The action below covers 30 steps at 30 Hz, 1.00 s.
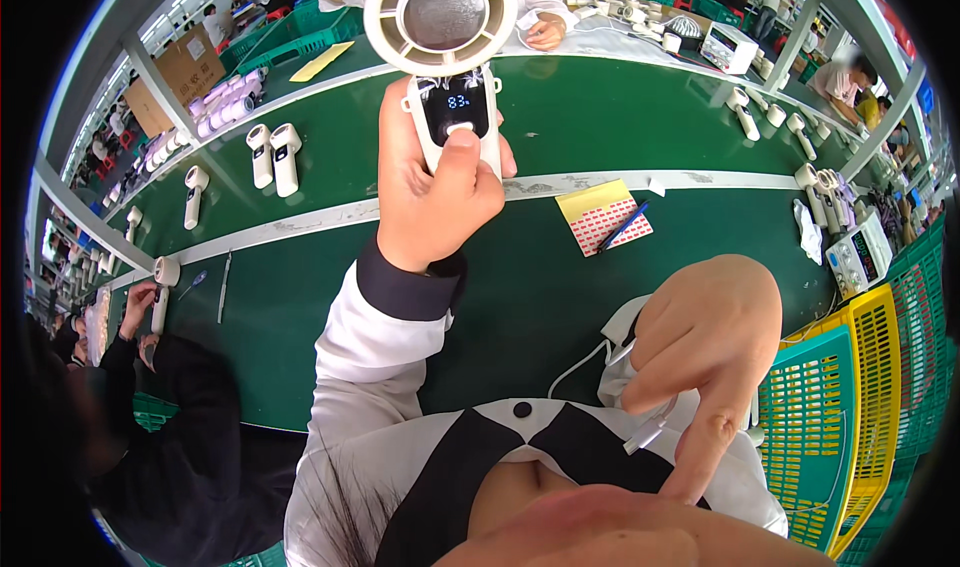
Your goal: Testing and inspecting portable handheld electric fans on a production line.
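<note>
In front of me my left hand (440, 182) grips a white handheld fan (440, 17) upright by its handle. My thumb rests on the button below its small lit black display. The fan's round head, with a dark disc at its centre, is at the top of the view. My right hand (715, 327) is raised close to me at the lower right. One finger reaches toward my chin, while the others are curled around a white cable (648, 433) whose plug end sticks out below them. Part of that grip is hidden.
On the green bench lie a yellow label sheet (600, 215), a blue pen (624, 227) and several fans (285, 159). A metering box (858, 257) and yellow basket (872, 387) stand right. A co-worker's hand (138, 307) holds a fan left; another person sits opposite.
</note>
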Tool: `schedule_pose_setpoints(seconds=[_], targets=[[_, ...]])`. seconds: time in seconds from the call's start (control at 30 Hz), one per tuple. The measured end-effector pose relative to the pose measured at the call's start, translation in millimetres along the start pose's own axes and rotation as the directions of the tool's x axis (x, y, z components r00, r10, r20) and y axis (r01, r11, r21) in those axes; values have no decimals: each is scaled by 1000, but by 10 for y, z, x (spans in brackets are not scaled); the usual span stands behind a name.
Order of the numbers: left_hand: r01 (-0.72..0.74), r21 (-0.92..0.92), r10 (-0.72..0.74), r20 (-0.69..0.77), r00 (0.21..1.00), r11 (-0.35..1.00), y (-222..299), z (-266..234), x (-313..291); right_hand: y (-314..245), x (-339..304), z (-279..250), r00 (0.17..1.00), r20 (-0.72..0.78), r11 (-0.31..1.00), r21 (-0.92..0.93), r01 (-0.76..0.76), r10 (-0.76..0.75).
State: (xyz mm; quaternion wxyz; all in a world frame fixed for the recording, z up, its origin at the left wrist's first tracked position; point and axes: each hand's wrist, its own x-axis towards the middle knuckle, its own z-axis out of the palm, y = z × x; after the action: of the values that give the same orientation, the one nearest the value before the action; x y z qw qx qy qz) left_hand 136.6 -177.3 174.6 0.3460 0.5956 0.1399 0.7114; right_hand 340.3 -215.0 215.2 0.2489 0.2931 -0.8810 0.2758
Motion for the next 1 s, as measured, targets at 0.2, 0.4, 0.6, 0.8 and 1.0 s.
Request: schedule_pose_setpoints(seconds=[0.2, 0.4, 0.6, 0.8, 1.0], targets=[[147, -34, -147, -9, 989, 989, 54, -191, 37, 105, 103, 83, 1000, -8, 1000, -5, -8, 8], [116, -73, -119, -34, 992, 991, 63, -253, 35, 131, 130, 74, 1000, 0, 1000, 7, 1, -1], [141, -44, -142, -38, 989, 989, 80, -147, 20, 121, 99, 75, 1000, -23, 1000, -6, 7, -8], [156, -8, -156, -20, 988, 988, 83, -116, -17, 116, 90, 64, 1000, -21, 1000, -3, 2, -2], [128, -28, -127, 13, 992, 991, 107, -242, -29, 221, 159, 110, 1000, -12, 1000, -2, -8, 7]])
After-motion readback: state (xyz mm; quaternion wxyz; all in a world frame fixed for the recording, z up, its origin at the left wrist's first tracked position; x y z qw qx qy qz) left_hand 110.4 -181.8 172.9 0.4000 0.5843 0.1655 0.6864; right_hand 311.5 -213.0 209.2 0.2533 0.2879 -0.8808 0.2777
